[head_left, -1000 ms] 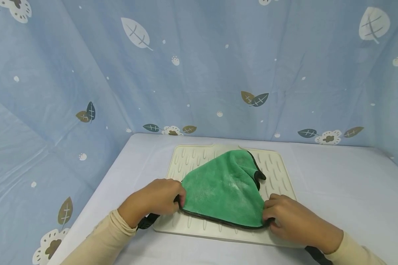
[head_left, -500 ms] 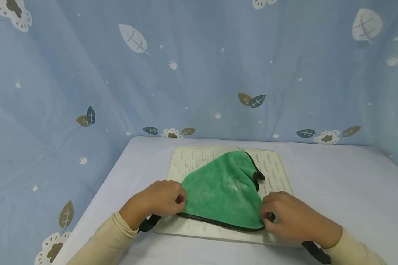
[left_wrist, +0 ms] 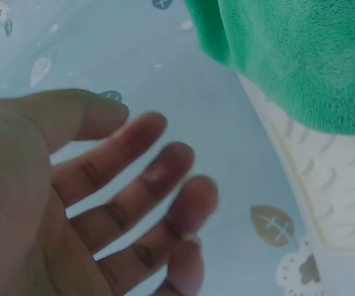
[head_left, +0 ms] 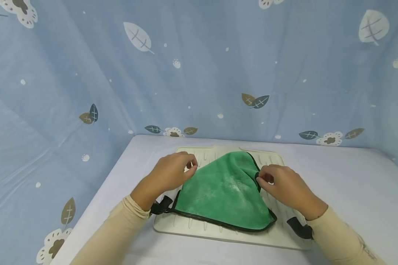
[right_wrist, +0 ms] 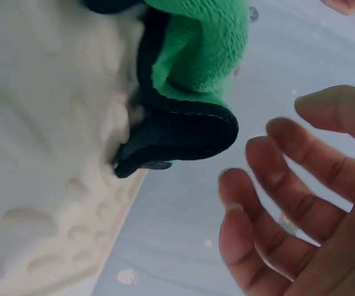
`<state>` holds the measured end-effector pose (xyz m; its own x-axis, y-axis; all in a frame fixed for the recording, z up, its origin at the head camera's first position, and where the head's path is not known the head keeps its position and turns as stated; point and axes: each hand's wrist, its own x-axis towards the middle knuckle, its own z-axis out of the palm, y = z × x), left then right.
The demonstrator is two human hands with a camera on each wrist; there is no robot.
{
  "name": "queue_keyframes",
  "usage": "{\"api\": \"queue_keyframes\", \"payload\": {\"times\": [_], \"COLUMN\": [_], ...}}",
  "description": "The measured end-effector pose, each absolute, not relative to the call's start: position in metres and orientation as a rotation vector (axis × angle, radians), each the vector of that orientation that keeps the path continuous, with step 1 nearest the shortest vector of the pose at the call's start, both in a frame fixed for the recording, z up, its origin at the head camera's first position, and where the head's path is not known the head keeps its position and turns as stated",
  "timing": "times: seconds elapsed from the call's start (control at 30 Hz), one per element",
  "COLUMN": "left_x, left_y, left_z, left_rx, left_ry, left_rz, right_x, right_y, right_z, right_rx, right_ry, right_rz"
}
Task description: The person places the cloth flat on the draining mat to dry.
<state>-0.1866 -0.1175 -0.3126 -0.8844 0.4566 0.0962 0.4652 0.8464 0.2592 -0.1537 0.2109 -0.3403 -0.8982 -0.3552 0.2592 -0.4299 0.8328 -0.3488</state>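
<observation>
Head view: a green cloth is spread, partly folded, over a cream ridged mat on the bench. The left hand is held at the cloth's ten o'clock, the right hand at its three o'clock. In the wrist views, both hands' fingers are seen loosely bent and parted, with nothing gripped; a dark-edged corner is shown near the right ones.

2 beige sleeves show, 1 with dark markings.
</observation>
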Motion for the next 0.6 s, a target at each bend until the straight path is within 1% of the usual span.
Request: {"api": "queue_keyframes", "payload": {"times": [0.13,0.3,0.43,0.6], "left_x": [-0.198,-0.211,-0.214,-0.212], "left_y": [-0.109,-0.102,-0.101,-0.105], "left_z": [-0.317,-0.331,-0.340,-0.343], "left_rx": [-0.662,-0.620,-0.605,-0.577], "left_ry": [-3.036,-3.099,-3.148,-3.210], "left_rz": [-0.402,-0.366,-0.339,-0.305], "right_x": [-0.163,-0.169,-0.172,-0.175], "right_y": [0.208,0.210,0.211,0.211], "right_z": [-0.340,-0.342,-0.346,-0.349], "right_rx": [0.567,0.500,0.466,0.496], "right_ry": [-2.862,-2.978,-3.080,-3.111], "right_rz": [0.638,0.675,0.691,0.703]}}
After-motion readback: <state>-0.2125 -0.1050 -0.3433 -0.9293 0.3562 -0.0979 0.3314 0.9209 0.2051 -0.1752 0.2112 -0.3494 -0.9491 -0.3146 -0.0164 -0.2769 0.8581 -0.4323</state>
